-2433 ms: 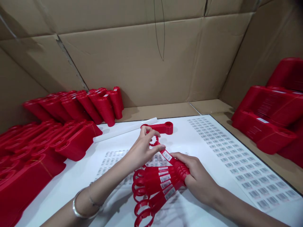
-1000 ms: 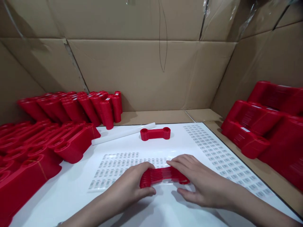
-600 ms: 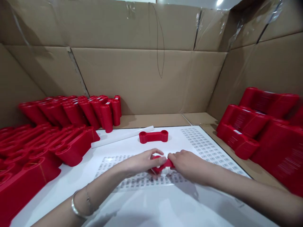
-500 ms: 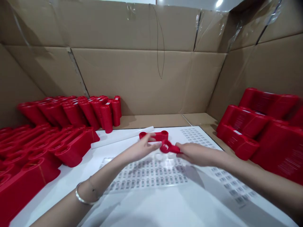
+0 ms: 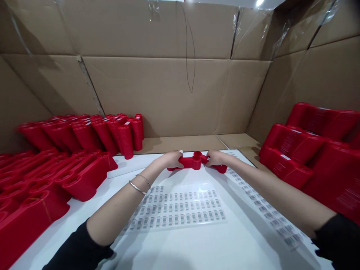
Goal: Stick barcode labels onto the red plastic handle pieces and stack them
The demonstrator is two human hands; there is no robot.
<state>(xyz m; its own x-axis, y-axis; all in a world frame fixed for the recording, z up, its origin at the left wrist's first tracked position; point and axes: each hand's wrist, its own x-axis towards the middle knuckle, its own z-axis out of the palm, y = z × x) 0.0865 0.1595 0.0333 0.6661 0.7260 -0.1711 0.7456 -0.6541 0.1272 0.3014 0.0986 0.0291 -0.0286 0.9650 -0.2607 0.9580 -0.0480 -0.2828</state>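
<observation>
A short stack of red plastic pieces with rounded, ring-like ends (image 5: 190, 162) lies at the far middle of the white table. My left hand (image 5: 172, 159) is closed around its left part, fingers partly hidden behind it. My right hand (image 5: 216, 158) grips a single red ring-ended piece (image 5: 222, 168) by its middle. That piece slants down to the right, and its left ring sits at or over the right end of the stack; I cannot tell whether they touch.
Sheets of small barcode labels (image 5: 180, 208) lie on the white table (image 5: 194, 243). Many red stacks stand at the left (image 5: 87, 176) and more lie at the right (image 5: 292, 144). A white strip (image 5: 126, 171) lies behind my left arm. Cardboard walls (image 5: 157, 93) surround the table.
Both hands have moved forward, away from me. My left hand has closed on the red stack, and my right hand has brought its red piece to the stack's right end.
</observation>
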